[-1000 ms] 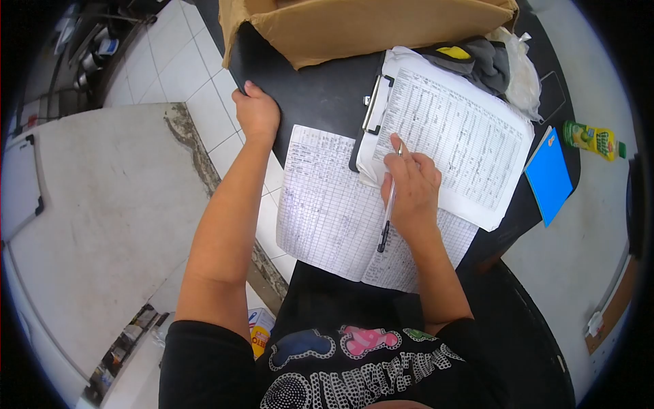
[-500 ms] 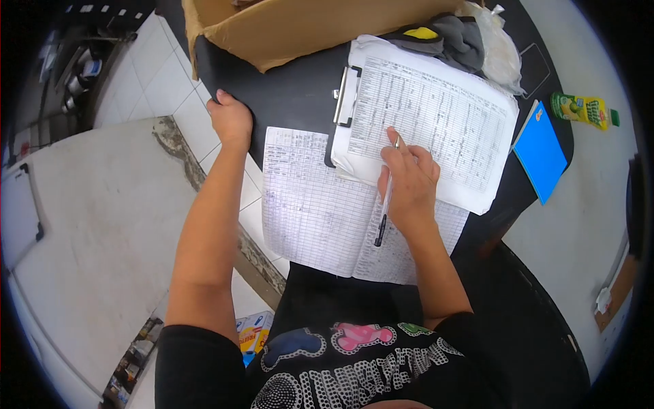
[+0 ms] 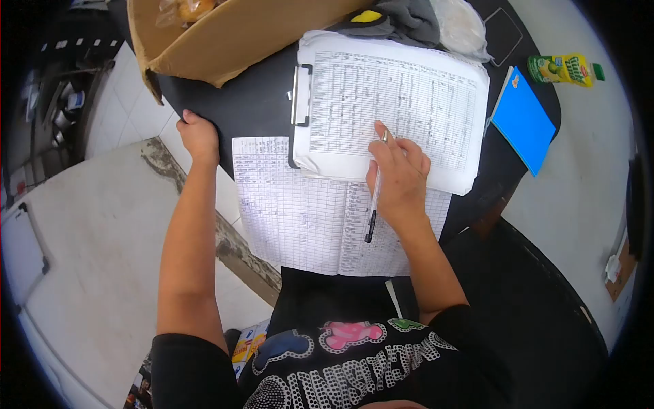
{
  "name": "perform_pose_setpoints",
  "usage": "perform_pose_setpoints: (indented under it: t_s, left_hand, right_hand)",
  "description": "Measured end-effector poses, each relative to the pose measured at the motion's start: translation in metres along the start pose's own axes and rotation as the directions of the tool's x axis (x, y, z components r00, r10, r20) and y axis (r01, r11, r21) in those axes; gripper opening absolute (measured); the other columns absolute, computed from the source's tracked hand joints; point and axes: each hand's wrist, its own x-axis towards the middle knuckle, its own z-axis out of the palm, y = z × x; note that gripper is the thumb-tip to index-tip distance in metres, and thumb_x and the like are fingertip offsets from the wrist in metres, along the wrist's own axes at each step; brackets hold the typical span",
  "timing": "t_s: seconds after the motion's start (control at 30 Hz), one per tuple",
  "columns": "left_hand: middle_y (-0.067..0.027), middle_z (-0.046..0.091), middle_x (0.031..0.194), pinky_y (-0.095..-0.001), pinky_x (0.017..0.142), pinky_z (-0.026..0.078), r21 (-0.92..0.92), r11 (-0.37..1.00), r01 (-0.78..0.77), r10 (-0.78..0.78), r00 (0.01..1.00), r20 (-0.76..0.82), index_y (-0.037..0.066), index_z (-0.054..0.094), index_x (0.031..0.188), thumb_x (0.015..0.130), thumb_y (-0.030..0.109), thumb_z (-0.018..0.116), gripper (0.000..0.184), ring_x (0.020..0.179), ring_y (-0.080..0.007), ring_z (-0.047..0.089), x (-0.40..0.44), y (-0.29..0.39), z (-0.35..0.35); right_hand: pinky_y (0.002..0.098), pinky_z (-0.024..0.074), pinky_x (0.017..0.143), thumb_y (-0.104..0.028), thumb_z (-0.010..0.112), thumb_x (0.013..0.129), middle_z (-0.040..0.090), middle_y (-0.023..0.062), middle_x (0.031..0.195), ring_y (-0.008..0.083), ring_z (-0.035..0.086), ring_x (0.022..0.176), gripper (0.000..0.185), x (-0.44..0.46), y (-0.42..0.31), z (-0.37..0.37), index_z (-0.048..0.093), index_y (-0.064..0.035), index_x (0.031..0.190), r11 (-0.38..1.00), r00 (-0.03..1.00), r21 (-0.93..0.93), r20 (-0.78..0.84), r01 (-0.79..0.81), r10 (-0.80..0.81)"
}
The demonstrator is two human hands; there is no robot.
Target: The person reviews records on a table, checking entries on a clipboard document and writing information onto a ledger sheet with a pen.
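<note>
My right hand (image 3: 400,178) holds a pen (image 3: 373,211) slanted between its fingers, the dark end towards me. Its index fingertip rests on a printed table of rows and columns on a stack of paper (image 3: 402,88). That stack is held by a clipboard's metal clip (image 3: 301,95) on its left side. Under the clipboard's lower part lies an open notebook (image 3: 289,218) with ruled, handwritten pages, partly covered. My left hand (image 3: 199,140) is closed around the left edge of the black table (image 3: 238,109), thumb on top.
A cardboard box (image 3: 211,58) with something in plastic stands at the far left of the table. Grey cloth with a yellow patch (image 3: 409,22) and a white plastic bag (image 3: 460,31) lie behind the clipboard. On the right are a blue notebook (image 3: 524,123) and a green-yellow bottle (image 3: 565,69).
My right hand has slid a little rightward across the printed sheet, pen still held. The view has shifted, so the table things appear further left. My left hand stays on the table edge.
</note>
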Motion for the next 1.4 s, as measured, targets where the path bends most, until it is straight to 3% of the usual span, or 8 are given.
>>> perform_pose_setpoints:
  t_s: [0.63, 0.93, 1.4]
  left_hand:
    - [-0.0253, 0.048, 0.121, -0.0382, 0.093, 0.038, -0.015, 1.000, 0.009, -0.009, 1.000, 0.010, -0.007, 0.044, 0.120, 0.092, 0.039, 0.029, 0.057, 0.110, -0.0366, 0.048, 0.000, -0.001, 0.001]
    - [-0.0276, 0.052, 0.113, -0.0401, 0.091, 0.038, -0.006, 0.999, -0.039, 0.039, 0.999, -0.033, -0.010, 0.046, 0.113, 0.093, 0.036, 0.031, 0.052, 0.106, -0.0395, 0.050, 0.004, -0.005, 0.004]
    - [-0.0250, 0.051, 0.118, -0.0413, 0.094, 0.037, 0.067, 0.998, 0.016, -0.014, 1.000, -0.026, -0.003, 0.048, 0.118, 0.092, 0.041, 0.030, 0.054, 0.111, -0.0384, 0.047, -0.001, 0.003, -0.001]
  right_hand:
    - [0.0419, 0.0293, 0.089, -0.006, 0.058, 0.071, 0.049, 0.0099, 0.128, 0.0270, 0.045, 0.100, 0.027, -0.012, 0.028, -0.016, 0.054, -0.0074, 0.097, 0.998, 0.996, -0.012, -0.056, -0.069, 0.069]
    - [0.0423, 0.0296, 0.088, -0.006, 0.057, 0.071, 0.049, 0.0124, 0.127, 0.0275, 0.046, 0.100, 0.026, -0.012, 0.029, -0.018, 0.053, -0.0065, 0.097, 0.996, 0.997, -0.049, -0.020, -0.077, 0.076]
    - [0.0423, 0.0290, 0.089, -0.007, 0.059, 0.072, 0.050, 0.0127, 0.126, 0.0279, 0.046, 0.101, 0.026, -0.013, 0.032, -0.017, 0.055, -0.0071, 0.098, 0.999, 0.998, -0.022, -0.049, -0.039, 0.038]
